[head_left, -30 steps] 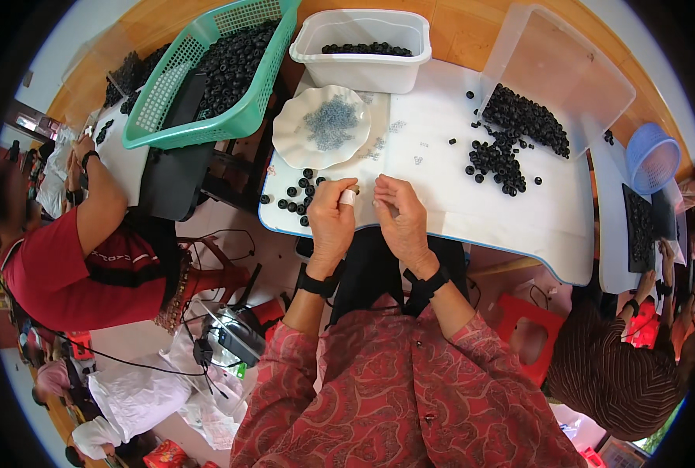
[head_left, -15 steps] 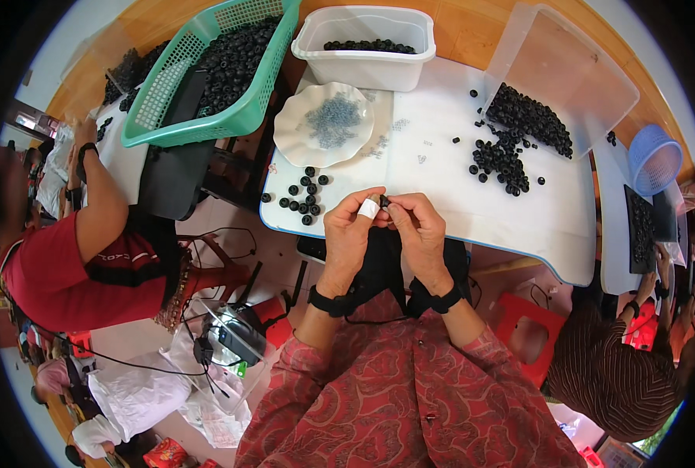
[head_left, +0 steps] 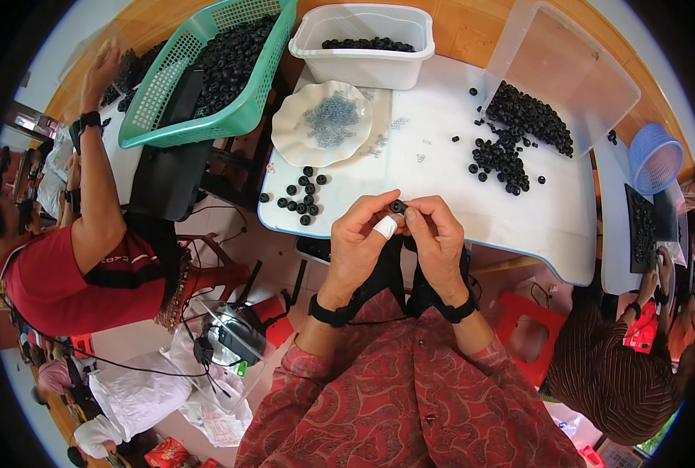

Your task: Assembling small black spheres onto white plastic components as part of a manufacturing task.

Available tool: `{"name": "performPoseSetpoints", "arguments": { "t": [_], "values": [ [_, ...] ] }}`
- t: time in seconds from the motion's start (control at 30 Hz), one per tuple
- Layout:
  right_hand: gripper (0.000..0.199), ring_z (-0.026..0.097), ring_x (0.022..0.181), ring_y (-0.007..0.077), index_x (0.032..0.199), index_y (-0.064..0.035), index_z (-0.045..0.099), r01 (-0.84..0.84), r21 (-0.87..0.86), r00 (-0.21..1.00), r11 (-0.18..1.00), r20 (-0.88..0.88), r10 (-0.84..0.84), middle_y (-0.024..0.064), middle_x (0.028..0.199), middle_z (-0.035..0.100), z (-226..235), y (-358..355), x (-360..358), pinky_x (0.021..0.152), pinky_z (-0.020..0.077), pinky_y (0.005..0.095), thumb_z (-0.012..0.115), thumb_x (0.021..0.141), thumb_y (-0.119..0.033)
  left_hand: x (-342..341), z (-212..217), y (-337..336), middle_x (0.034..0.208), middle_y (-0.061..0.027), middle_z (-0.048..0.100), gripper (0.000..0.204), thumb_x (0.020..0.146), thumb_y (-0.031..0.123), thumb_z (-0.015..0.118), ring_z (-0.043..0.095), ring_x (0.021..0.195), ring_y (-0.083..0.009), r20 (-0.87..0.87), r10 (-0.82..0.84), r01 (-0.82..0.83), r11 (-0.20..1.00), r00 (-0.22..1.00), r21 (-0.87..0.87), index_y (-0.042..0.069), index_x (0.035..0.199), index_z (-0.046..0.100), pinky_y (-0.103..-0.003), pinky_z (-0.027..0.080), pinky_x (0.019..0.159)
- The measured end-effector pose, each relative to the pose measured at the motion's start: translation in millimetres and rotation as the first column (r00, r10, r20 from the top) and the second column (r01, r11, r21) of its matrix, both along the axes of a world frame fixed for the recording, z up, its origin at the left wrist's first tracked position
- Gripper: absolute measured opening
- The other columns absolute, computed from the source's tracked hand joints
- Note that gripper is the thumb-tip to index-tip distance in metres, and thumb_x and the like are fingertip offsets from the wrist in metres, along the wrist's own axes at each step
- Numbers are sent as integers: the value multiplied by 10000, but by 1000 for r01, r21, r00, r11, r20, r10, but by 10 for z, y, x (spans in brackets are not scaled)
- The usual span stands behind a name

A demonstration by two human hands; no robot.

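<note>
A small round black part [head_left: 398,207] with a hole in its middle is pinched between my two hands at the near edge of the white table. My left hand [head_left: 357,238], with white tape around one finger, grips it by the fingertips. From the other side, the thumb and fingers of my right hand [head_left: 435,234] press on it. Left of my hands lie several similar black round parts [head_left: 304,200]. Beyond them stands a white wavy-edged plate [head_left: 289,144] with a heap of small clear pieces [head_left: 332,118].
At the back stand a white tub [head_left: 359,70] and a green basket [head_left: 207,129], both holding black parts. A clear bin [head_left: 581,58] lies tipped at the right, black parts [head_left: 503,164] spilling out. Co-workers sit left and right; a blue basket [head_left: 654,160] stands far right.
Both hands have shifted slightly right, and the black part has turned so its hole shows. The co-worker at the left has raised an arm toward the back.
</note>
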State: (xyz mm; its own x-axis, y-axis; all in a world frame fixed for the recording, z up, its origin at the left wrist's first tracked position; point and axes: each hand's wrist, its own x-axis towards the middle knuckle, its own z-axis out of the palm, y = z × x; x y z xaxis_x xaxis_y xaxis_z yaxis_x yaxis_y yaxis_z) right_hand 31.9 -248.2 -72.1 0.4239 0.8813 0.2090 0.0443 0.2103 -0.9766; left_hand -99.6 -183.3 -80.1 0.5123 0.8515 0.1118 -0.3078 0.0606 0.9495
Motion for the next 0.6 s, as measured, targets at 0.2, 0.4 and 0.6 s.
{"name": "performPoseSetpoints", "arguments": {
  "t": [0.2,0.4,0.6],
  "values": [
    [100,640,806,91,1055,36,632,-24,23,999,999,28,23,53,965,621,40,-64,23,723,534,229,589,1024,-49,-2,118,-56,1109,-70,646,339,931,-73,582,658,984,-139,-45,35,-32,997,998,67,-19,1255,665,-261,550,862],
    [158,570,716,66,1010,11,632,-11,-52,996,999,84,15,17,840,603,58,-106,50,643,477,223,603,1038,-142,9,102,-83,1079,-57,644,310,901,-73,641,658,950,-133,-71,74,-63,988,995,142,-3,1199,687,-247,541,822],
    [173,519,651,60,974,-11,616,-82,-138,972,987,209,110,4,750,581,85,-144,139,580,428,235,576,1049,-162,-10,144,-81,1045,-69,654,299,879,-50,693,667,911,-140,-123,115,-79,960,986,269,20,1169,704,-255,542,779]
  ]
}}
